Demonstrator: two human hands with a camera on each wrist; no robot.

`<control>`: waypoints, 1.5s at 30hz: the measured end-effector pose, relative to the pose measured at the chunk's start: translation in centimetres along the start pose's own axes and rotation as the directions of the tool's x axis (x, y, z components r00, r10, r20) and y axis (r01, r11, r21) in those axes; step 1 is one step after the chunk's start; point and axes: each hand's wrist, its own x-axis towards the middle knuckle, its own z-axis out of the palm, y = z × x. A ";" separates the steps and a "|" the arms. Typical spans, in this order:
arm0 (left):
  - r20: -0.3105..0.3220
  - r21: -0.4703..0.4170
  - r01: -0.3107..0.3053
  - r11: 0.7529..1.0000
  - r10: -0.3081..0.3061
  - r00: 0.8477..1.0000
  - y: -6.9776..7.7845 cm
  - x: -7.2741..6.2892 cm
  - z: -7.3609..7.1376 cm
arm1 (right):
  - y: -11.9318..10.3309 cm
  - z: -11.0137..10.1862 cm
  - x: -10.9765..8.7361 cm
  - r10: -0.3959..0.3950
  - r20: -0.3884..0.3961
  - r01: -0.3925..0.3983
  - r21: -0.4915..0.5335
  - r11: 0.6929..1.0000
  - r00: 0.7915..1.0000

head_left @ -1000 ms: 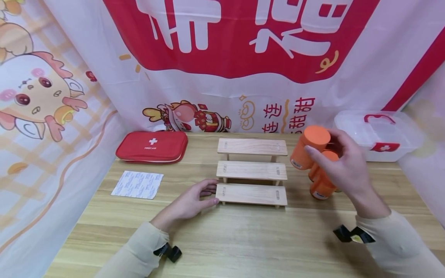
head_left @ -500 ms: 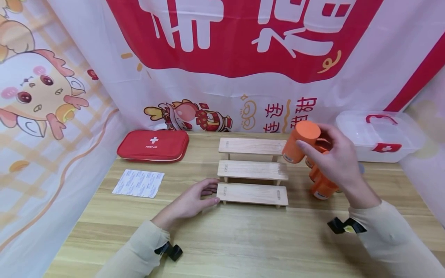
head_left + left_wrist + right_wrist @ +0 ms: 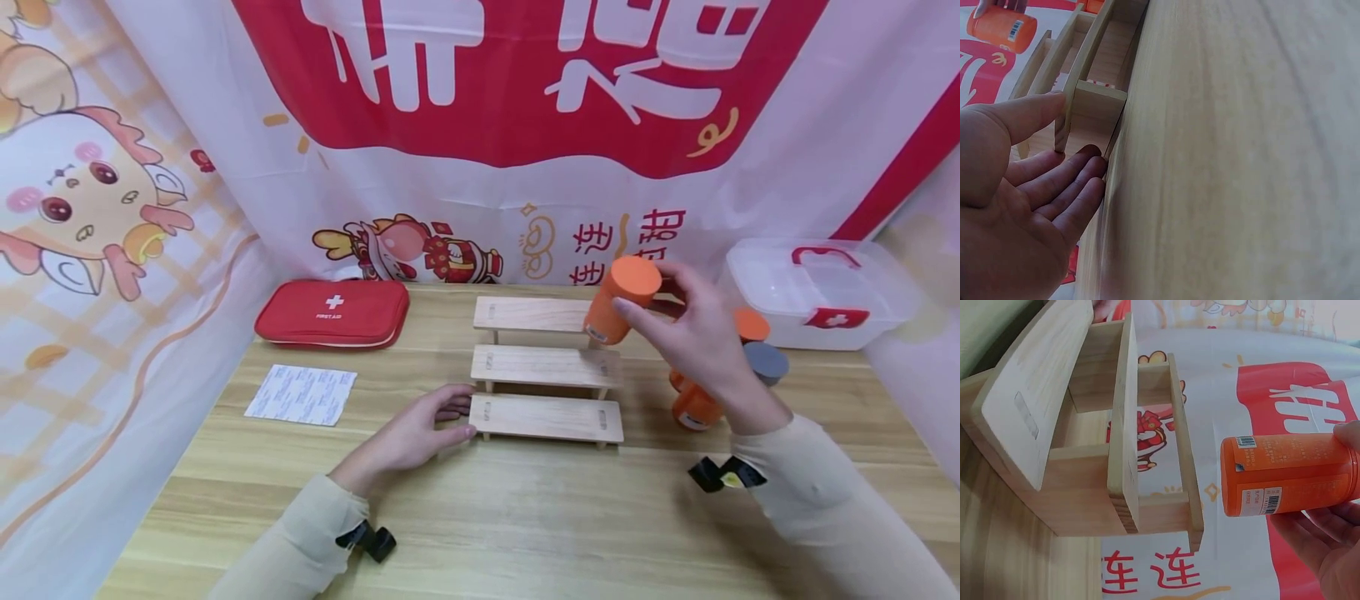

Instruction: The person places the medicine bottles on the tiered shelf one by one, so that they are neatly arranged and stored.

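Observation:
My right hand (image 3: 697, 337) grips an orange pill bottle (image 3: 621, 302), tilted, around its upper part near the cap. The bottle hangs above the right end of the top step of a three-tier wooden stand (image 3: 540, 367). In the right wrist view, the bottle (image 3: 1285, 475) shows printed labels and barcodes, apart from the stand (image 3: 1124, 425). Beside the stand's lowest step rests my left hand (image 3: 412, 429). In the left wrist view, the left hand (image 3: 1029, 187) has its thumb touching the step's edge, its fingers loosely extended near the end support.
More orange bottles (image 3: 693, 408) and one with a grey-blue lid (image 3: 767, 362) stand right of the stand, partly hidden by my right arm. A clear first-aid box (image 3: 817, 292) is behind them. A red first-aid pouch (image 3: 333, 312) and a printed foil sheet (image 3: 302, 394) lie left.
My right hand has carried the orange pill bottle leftward and slightly up, over the top step's right end. The grey-blue lid has come into view. My left hand has stayed at the lowest step.

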 end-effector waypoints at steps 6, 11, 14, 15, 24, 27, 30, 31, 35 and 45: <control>0.004 -0.015 -0.004 1.000 0.004 1.000 0.0 0.0 0.0 | -0.2 0.8 0.5 -0.007 0.015 0.007 0.009 1.000 1.000; 0.004 -0.020 0.005 1.000 -0.005 1.000 0.0 0.0 0.0 | -0.5 1.6 0.9 -0.035 0.022 0.035 0.020 0.999 0.999; 0.004 -0.020 0.008 1.000 -0.008 1.000 0.0 0.0 0.0 | -0.7 2.0 1.1 -0.052 0.030 0.052 0.014 0.999 0.998; 0.003 -0.021 0.009 1.000 -0.009 1.000 0.0 0.0 0.0 | -0.7 2.2 1.1 -0.056 0.031 0.056 0.014 0.998 0.998; 0.004 -0.023 0.003 1.000 -0.003 1.000 -0.1 0.0 0.0 | -0.9 3.4 2.0 -0.104 0.029 0.103 0.029 0.994 0.994; 0.006 -0.026 0.005 1.000 -0.005 1.000 -0.2 0.1 0.0 | -1.1 3.9 2.4 -0.105 0.027 0.104 0.042 0.994 0.994; 0.004 -0.020 0.007 1.000 -0.007 1.000 -0.2 0.1 0.0 | -1.4 4.3 2.9 -0.094 0.031 0.092 0.054 0.994 0.995; 0.003 -0.019 0.006 1.000 -0.006 1.000 -0.2 0.1 0.0 | -1.4 4.4 3.0 -0.088 0.034 0.086 0.061 0.994 0.996; 0.002 -0.016 0.001 1.000 -0.001 1.000 -0.2 0.1 0.0 | -1.6 4.9 3.4 -0.084 0.042 0.080 0.074 0.994 0.996; -0.002 -0.003 0.004 1.000 -0.004 1.000 0.0 0.1 0.0 | -1.7 6.6 4.6 -0.075 0.048 0.070 0.105 0.992 0.996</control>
